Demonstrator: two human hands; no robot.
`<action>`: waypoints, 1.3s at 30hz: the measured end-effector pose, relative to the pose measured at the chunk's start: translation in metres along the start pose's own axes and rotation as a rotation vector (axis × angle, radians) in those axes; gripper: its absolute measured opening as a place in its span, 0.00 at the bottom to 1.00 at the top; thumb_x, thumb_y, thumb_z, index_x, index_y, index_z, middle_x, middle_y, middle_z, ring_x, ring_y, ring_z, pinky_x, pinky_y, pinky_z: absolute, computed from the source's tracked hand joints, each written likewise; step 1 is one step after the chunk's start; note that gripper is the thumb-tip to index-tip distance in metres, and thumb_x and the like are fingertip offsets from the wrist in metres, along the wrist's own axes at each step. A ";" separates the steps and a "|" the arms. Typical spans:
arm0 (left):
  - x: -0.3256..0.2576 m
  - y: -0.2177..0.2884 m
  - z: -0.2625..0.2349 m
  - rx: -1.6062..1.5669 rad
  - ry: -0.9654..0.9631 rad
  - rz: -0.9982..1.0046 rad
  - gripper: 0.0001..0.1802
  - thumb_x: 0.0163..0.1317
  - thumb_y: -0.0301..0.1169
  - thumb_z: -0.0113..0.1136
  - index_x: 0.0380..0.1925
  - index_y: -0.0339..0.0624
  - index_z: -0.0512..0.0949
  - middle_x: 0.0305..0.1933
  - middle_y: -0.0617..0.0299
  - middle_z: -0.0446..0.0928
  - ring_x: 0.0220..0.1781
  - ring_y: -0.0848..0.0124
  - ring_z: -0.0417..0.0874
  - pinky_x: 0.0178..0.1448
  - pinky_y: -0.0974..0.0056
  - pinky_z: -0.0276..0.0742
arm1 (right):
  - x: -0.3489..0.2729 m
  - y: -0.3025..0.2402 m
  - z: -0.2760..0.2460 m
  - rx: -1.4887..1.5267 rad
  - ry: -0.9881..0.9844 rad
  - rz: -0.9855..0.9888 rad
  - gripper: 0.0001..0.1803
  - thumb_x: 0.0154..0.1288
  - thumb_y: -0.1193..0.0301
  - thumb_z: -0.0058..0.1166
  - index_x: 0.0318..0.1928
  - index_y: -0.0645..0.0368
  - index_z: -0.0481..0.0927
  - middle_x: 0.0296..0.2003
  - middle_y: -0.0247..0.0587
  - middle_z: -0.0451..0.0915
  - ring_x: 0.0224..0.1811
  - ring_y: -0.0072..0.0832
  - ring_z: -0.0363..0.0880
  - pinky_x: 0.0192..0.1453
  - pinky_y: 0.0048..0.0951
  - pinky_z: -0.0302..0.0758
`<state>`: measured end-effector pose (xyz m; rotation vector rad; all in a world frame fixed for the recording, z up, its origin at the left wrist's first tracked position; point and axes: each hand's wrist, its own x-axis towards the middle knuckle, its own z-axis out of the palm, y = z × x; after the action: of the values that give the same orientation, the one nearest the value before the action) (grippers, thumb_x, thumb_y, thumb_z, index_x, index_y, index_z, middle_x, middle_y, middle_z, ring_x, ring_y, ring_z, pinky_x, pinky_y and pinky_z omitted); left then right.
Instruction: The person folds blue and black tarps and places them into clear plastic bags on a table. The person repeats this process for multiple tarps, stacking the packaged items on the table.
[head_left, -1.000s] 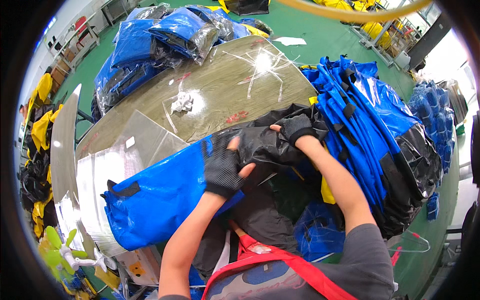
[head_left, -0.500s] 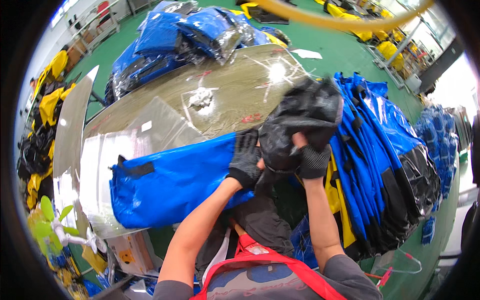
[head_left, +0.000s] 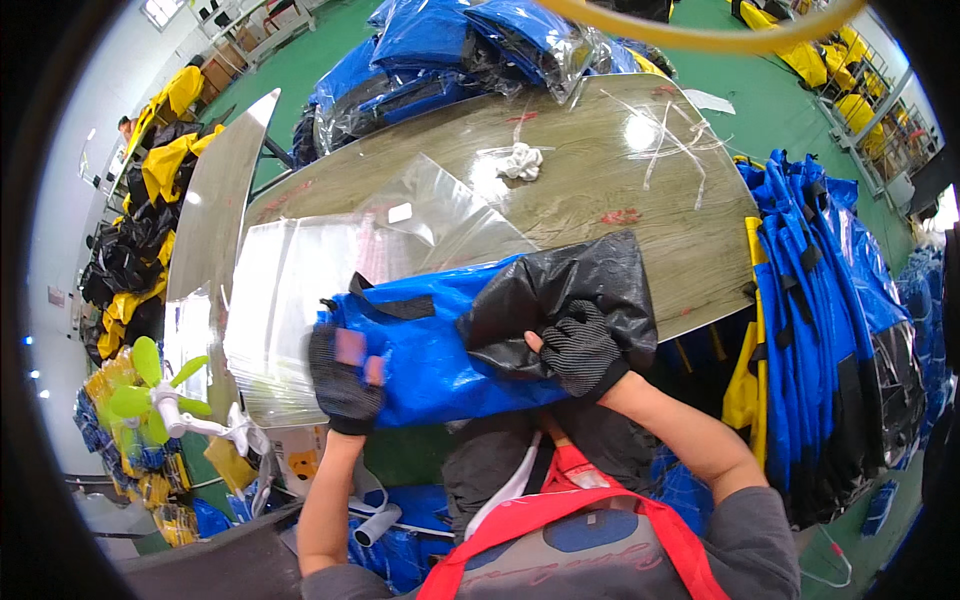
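Observation:
In front of me a folded blue and black bag (head_left: 430,355) of shiny coated fabric lies across the near edge of the table. Its black end (head_left: 560,280) is folded over at the right, and a black strap is on its blue part. My right hand (head_left: 580,350), in a black fingerless-style glove, is closed on the black fabric with the thumb showing. At the bag's left end is my left hand (head_left: 345,380), gloved alike. Motion smears its fingers, whose bare tips lie against the blue fabric; its grip is unclear.
Clear plastic sleeves (head_left: 290,310) lie on the table (head_left: 580,200) at left, near a crumpled white wad (head_left: 520,162). Wrapped blue bags (head_left: 430,50) pile up behind. Blue and black bags (head_left: 820,300) stand stacked at right. A green fan (head_left: 155,395) is at the left.
My left hand has moved from the bag's middle to its left end. My right hand has brought the black end down and laid it over the blue part. The view has shifted left.

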<state>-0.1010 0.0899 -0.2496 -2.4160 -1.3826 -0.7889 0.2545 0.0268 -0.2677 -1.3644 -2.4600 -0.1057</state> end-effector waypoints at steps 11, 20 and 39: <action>-0.021 -0.105 -0.035 -1.560 -0.795 -1.304 0.45 0.57 0.52 0.66 0.67 0.38 0.59 0.63 0.51 0.71 0.59 0.55 0.76 0.63 0.52 0.74 | 0.085 -0.078 0.028 0.105 -0.321 0.331 0.42 0.62 0.41 0.46 0.66 0.59 0.64 0.61 0.59 0.65 0.69 0.52 0.57 0.73 0.66 0.36; -0.035 -0.082 -0.062 -1.587 -0.559 -1.174 0.46 0.51 0.37 0.69 0.69 0.43 0.58 0.63 0.49 0.69 0.62 0.54 0.73 0.63 0.50 0.74 | 0.082 -0.094 0.073 0.238 0.034 0.372 0.37 0.64 0.54 0.48 0.68 0.62 0.62 0.70 0.58 0.54 0.75 0.52 0.47 0.73 0.64 0.34; 0.114 0.229 0.101 -0.601 -0.497 0.128 0.37 0.67 0.52 0.48 0.68 0.39 0.60 0.51 0.43 0.77 0.47 0.46 0.81 0.47 0.52 0.76 | -0.013 -0.113 0.106 0.590 0.288 0.445 0.22 0.72 0.59 0.40 0.59 0.58 0.70 0.60 0.59 0.67 0.62 0.49 0.66 0.67 0.47 0.61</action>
<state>0.1733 0.0994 -0.2567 -3.3098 -1.2438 -0.6666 0.1406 -0.0210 -0.3618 -1.4465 -1.7060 0.4561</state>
